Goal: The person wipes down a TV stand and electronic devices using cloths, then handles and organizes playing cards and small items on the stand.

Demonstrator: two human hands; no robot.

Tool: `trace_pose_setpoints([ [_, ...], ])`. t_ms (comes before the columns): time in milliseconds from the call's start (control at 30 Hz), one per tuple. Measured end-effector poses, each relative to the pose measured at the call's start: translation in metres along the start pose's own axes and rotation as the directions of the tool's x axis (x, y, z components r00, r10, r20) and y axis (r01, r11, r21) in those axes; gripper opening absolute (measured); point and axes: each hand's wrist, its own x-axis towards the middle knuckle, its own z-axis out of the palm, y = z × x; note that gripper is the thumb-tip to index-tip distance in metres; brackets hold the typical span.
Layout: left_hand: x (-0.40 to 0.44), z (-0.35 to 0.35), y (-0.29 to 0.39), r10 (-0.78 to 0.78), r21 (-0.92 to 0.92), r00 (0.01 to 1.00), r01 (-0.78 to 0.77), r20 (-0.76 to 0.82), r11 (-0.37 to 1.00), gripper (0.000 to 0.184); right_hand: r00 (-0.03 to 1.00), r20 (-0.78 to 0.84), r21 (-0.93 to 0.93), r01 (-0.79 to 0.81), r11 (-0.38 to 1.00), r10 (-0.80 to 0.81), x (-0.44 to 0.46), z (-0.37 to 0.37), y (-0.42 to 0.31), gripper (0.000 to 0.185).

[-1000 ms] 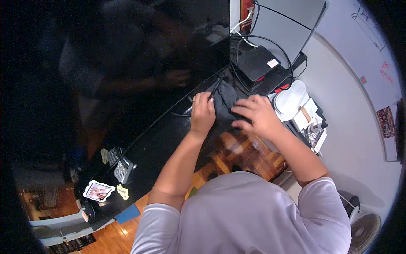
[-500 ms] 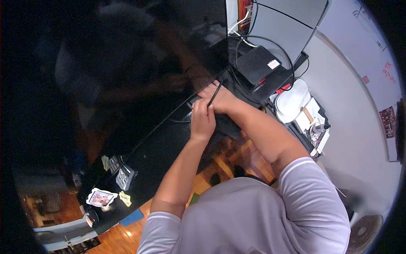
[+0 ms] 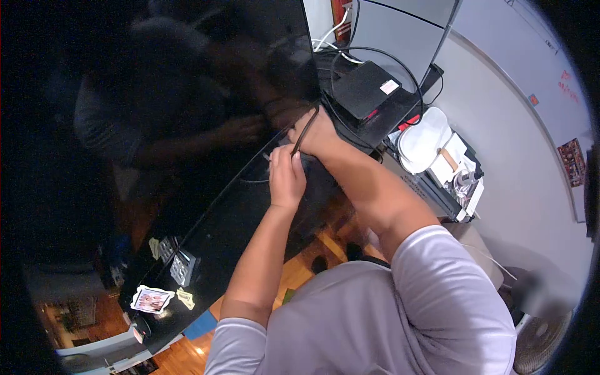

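Observation:
My left hand is closed on a black cable just in front of the large dark screen. From its fingers the cable rises across my right hand and curves over near the screen's lower right corner. My right hand reaches to the screen's bottom edge. Its fingertips are mostly hidden there, so whether they grip anything does not show. Both hands are above the black table, close together, with another dark cable loop beneath the left one.
A black box with a white label sits right of the screen, ringed by a looped cable. Beyond it stands a cluttered stack with a white lid. A grey remote-like device and a framed photo lie at lower left.
The whole view has shifted slightly. My right hand has turned and its fingers have gone further out of sight at the screen's edge. The cable now bows more between the hands.

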Motion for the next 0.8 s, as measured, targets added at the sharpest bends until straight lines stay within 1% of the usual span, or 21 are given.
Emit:
trace_pose_setpoints([
  [33,0.0,0.001,-0.001,0.0,-0.003,1.0,0.0,0.0,1.0,0.016,0.996,-0.072,0.085,-0.054,0.995,0.06,-0.001,0.012,0.004,0.044],
  [67,-0.001,0.003,-0.003,0.006,0.012,1.0,-0.005,-0.021,1.0,0.017,0.996,-0.071,0.082,-0.055,0.995,0.061,-0.006,0.026,0.009,0.044],
  [100,-0.001,0.004,-0.004,0.011,0.027,0.999,-0.01,-0.04,1.0,0.018,0.973,-0.213,0.117,-0.062,0.991,0.086,-0.015,0.034,0.013,0.048],
  [133,-0.001,0.004,-0.003,0.013,0.024,0.999,-0.012,-0.038,1.0,0.018,0.929,-0.35,0.152,-0.065,0.986,0.115,-0.024,0.038,0.018,0.053],
  [167,-0.001,0.004,-0.003,0.004,0.018,0.999,-0.004,-0.039,1.0,0.018,0.947,-0.3,0.23,-0.047,0.972,0.117,-0.03,0.041,0.022,0.059],
  [200,-0.001,0.004,-0.002,-0.004,0.012,0.999,0.005,-0.038,1.0,0.019,0.946,-0.3,0.229,-0.051,0.972,0.12,-0.04,0.042,0.025,0.059],
  [267,-0.001,0.004,-0.004,0.003,-0.007,0.999,-0.003,-0.032,1.0,0.018,0.92,-0.37,0.211,-0.054,0.976,0.131,-0.061,0.043,0.027,0.06],
  [367,-0.002,0.004,-0.006,0.026,-0.025,0.999,-0.027,-0.032,0.999,0.018,0.926,-0.341,0.193,-0.102,0.976,0.164,-0.085,0.046,0.025,0.06],
  [400,0.0,0.004,-0.005,0.043,-0.024,0.998,-0.044,-0.043,0.999,0.018,0.924,-0.346,0.188,-0.104,0.977,0.165,-0.084,0.044,0.024,0.06],
  [467,0.0,0.004,-0.004,0.062,-0.036,0.997,-0.064,-0.055,0.997,0.018,0.905,-0.371,0.169,-0.156,0.973,0.209,-0.078,0.044,0.016,0.053],
  [500,0.0,0.003,-0.003,0.078,-0.044,0.995,-0.081,-0.063,0.996,0.018,0.905,-0.37,0.171,-0.159,0.972,0.213,-0.071,0.042,0.011,0.053],
  [567,0.0,0.001,-0.002,0.068,-0.051,0.997,-0.07,-0.035,0.996,0.018,0.926,-0.307,0.235,-0.15,0.96,0.22,-0.052,0.035,0.001,0.048],
  [600,0.001,0.001,-0.002,0.055,-0.06,0.998,-0.055,-0.01,0.997,0.018,0.925,-0.305,0.24,-0.155,0.958,0.226,-0.048,0.033,-0.003,0.048],
  [667,0.0,0.003,-0.005,0.059,-0.05,0.998,-0.06,-0.021,0.997,0.018,0.97,-0.214,0.171,-0.076,0.982,0.112,-0.049,0.031,-0.01,0.045],
  [700,0.0,0.004,-0.005,0.064,-0.043,0.997,-0.066,-0.044,0.997,0.019,0.977,-0.203,0.141,-0.029,0.99,0.058,-0.057,0.024,-0.015,0.043],
  [733,0.0,0.005,-0.007,0.073,-0.051,0.997,-0.075,-0.039,0.996,0.019,0.976,-0.204,0.14,-0.042,0.989,0.071,-0.066,0.029,-0.018,0.043],
  [800,0.0,0.006,-0.011,0.026,-0.029,1.0,-0.026,0.001,0.999,0.019,0.94,-0.333,0.256,0.172,0.951,-0.08,-0.092,0.044,-0.022,0.042],
])
